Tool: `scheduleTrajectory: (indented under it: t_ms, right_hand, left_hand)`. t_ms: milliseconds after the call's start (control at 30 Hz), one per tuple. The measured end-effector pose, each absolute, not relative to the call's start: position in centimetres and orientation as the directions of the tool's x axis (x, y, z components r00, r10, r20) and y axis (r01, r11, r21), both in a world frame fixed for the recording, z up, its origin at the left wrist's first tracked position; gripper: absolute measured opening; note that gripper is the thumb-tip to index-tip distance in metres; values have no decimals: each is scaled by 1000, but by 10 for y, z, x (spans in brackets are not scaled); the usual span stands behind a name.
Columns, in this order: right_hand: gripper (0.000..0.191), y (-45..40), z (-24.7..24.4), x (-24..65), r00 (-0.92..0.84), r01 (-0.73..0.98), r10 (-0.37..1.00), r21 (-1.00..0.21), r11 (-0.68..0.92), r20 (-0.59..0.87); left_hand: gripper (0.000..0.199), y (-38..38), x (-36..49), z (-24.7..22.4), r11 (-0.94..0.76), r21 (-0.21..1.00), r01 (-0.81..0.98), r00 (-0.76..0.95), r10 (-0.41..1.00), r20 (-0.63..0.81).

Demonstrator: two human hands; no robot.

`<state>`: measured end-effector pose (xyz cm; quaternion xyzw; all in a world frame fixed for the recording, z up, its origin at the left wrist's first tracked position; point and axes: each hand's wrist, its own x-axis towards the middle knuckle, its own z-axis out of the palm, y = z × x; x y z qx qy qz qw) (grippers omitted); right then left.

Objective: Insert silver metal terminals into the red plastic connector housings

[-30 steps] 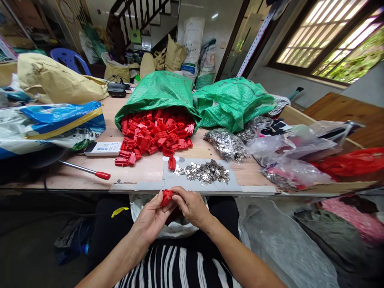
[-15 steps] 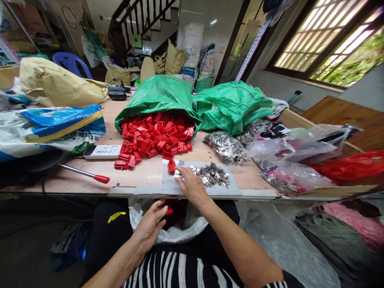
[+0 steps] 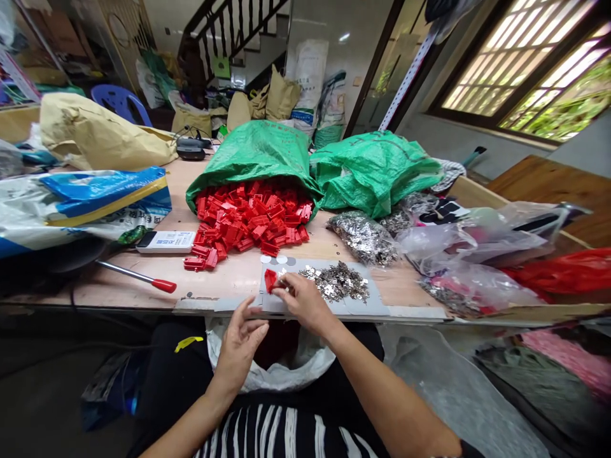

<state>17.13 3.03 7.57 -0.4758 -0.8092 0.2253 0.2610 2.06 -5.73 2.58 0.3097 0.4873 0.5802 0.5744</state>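
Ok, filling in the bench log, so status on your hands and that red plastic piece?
Left hand open, empty, raised. Right hand pinched at the red plastic piece, lying on grey card. Silver metal clips heaped just beyond.

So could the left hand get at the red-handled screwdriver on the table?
Probably yes: the left hand is raised near the edge of the table, and the red-handled screwdriver lies out to its left, with nothing visible in the way.

This looks like a home turned over to piecework: a wooden staircase climbs behind a lattice window and a blue plastic chair, while stuffed sacks crowd the floor and a long plywood surface carries heaps of red plastic parts and small metal pieces.
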Motion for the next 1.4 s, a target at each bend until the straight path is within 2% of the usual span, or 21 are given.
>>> scheduleTrajectory:
  t_ms: [67,133,233,333,433,533,633,767,967,1100,1233,1333,1400]
  right_hand:
    - [9,9,77,169,-440,571,883,-709,415,163]
    - [10,-9,74,165,-435,532,893,-765,361,119]
    - [13,-27,68,161,-377,503,923,-818,279,83]
    - [8,-32,65,165,-411,421,910,-875,239,51]
    - [17,-28,65,180,-467,354,884,-921,164,-22]
    - [17,-13,65,198,-340,516,941,-837,182,-5]
    - [9,6,63,209,-243,737,961,-620,270,130]
    - [9,30,61,201,-270,867,953,-397,303,138]
    - [15,56,60,178,-305,929,950,-201,312,70]
    - [14,65,59,172,-312,936,950,-164,313,28]
    - [14,65,58,173,-326,922,942,-194,336,79]
    - [13,61,59,179,-315,892,936,-289,349,159]
    - [11,55,62,183,-319,834,929,-409,369,187]
  left_hand:
    - [58,-55,21,27,-19,978,-206,-212,977,-26]
    - [50,-54,20,27,-119,992,-36,-192,975,110]
    - [38,-54,18,23,-177,979,103,-131,973,190]
    - [35,-56,15,19,-144,984,102,-73,986,152]
    - [35,-58,14,19,55,990,-128,-15,998,-57]
    - [35,-60,17,23,237,874,-424,54,970,-237]
    - [36,-60,20,29,316,750,-581,116,944,-307]
    - [41,-59,21,33,357,674,-647,143,925,-352]
    - [39,-59,15,30,315,724,-614,69,935,-349]
    - [34,-58,13,27,223,813,-538,-5,964,-268]
    - [32,-55,11,23,90,937,-338,-106,986,-133]
    - [34,-54,9,20,-3,995,-103,-157,987,-14]
    - [35,-54,7,19,-55,998,39,-166,984,61]
